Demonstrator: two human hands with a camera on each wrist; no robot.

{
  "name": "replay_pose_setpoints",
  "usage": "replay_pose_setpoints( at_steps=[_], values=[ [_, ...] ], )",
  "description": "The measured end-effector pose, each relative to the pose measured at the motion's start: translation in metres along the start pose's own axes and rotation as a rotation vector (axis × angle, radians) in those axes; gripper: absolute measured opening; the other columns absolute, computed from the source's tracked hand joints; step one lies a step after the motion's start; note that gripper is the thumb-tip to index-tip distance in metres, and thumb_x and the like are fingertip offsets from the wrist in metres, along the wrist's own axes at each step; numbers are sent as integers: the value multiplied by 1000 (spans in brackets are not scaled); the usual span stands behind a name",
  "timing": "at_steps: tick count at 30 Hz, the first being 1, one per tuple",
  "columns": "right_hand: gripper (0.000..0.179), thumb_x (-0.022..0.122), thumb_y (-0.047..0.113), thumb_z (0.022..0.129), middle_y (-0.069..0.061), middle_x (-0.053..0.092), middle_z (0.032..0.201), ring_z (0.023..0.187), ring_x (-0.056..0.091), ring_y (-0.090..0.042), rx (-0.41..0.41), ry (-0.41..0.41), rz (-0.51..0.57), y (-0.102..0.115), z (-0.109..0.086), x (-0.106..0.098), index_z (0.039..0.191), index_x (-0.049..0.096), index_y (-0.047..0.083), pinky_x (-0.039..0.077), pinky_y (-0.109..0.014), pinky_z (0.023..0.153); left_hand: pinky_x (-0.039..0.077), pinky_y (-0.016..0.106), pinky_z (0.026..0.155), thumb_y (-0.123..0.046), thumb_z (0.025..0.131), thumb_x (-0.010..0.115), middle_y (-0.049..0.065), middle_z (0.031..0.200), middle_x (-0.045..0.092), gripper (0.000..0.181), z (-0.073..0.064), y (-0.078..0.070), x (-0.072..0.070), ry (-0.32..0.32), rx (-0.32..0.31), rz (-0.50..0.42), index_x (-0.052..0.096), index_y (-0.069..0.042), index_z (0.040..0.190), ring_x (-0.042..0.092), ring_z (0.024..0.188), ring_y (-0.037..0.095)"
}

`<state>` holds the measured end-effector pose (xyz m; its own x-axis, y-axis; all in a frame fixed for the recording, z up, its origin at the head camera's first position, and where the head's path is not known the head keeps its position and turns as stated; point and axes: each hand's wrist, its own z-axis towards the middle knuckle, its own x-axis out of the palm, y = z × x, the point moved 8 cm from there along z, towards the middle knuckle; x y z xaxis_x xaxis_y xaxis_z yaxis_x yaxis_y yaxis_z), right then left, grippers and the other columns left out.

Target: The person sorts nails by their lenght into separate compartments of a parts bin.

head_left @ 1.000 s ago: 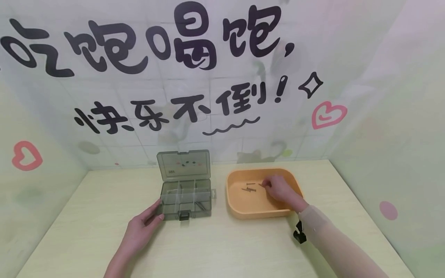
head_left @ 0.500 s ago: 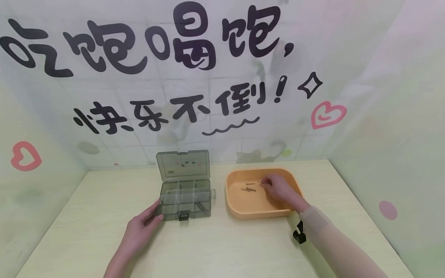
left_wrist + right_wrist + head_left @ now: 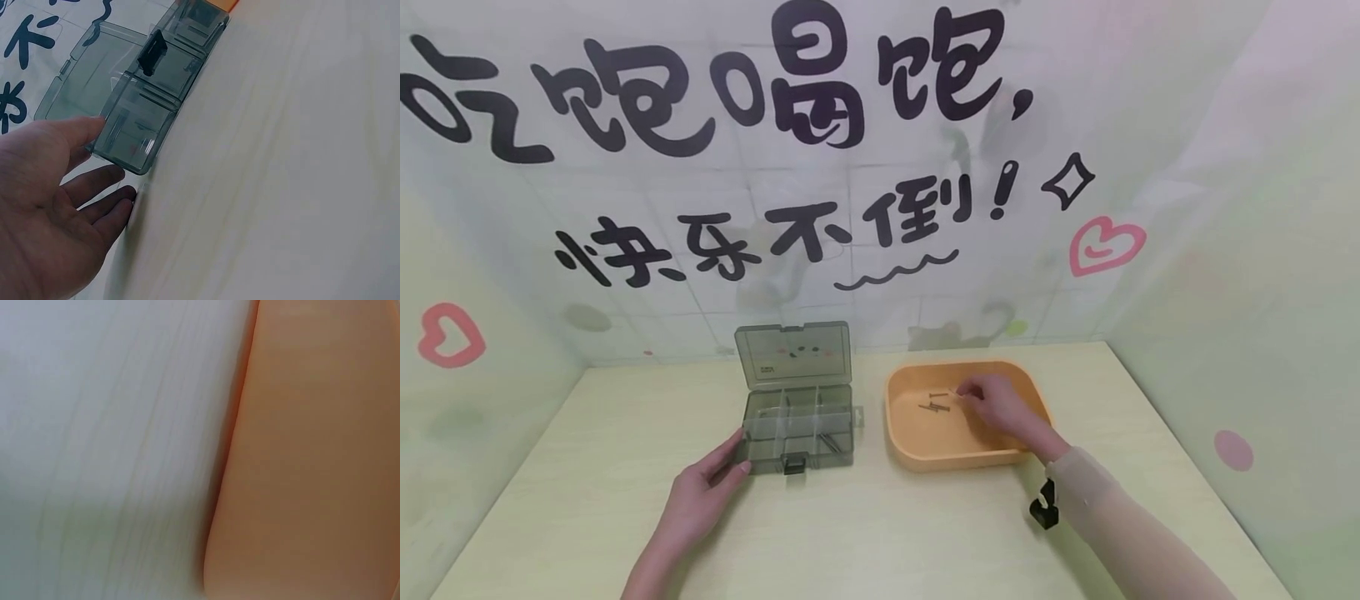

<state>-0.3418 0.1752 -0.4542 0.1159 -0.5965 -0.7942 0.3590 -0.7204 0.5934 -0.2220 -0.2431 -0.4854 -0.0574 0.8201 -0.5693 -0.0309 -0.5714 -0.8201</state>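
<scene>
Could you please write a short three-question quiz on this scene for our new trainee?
1. What colour is the tray that the right grip reaches into, where thin fasteners lie? A) blue B) orange C) black
2. Fill in: in the head view, the left grip touches the box at its ____ side.
3. True or false: the box is closed.

Key: 1: B. 2: left. 3: false; its lid stands open.
</scene>
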Motion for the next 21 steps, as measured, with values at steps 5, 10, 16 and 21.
replay_pose_setpoints(
  at_steps=[5,10,16,21],
  values=[
    [11,64,-5,95,-15,74,97,91,68,-30,-23,2,18,4,-1,1,99,74,-6,61,-47,82,47,42,106,-29,105,62,23,154,42,57,0,0,0,3,-1,4,45,-5,154,49,135,42],
    [12,64,-4,95,-15,74,100,94,69,-31,-23,14,21,6,-2,3,101,75,-5,61,-47,84,47,42,106,-28,105,63,23,154,42,57,0,-2,-1,1,1,0,45,-5,154,49,135,42],
    [14,63,-3,97,-14,74,104,97,69,-30,1,44,38,10,-3,3,104,75,-4,61,-46,86,46,43,106,-28,105,62,25,154,42,57,-1,-3,-1,0,2,5,44,-5,155,49,135,43],
    [15,63,-3,97,-13,75,105,98,69,-29,-1,37,43,14,-4,4,105,76,-3,61,-46,86,46,43,106,-28,105,62,25,154,42,57,-1,-3,-1,4,-5,-4,44,-5,155,49,135,42]
  ],
)
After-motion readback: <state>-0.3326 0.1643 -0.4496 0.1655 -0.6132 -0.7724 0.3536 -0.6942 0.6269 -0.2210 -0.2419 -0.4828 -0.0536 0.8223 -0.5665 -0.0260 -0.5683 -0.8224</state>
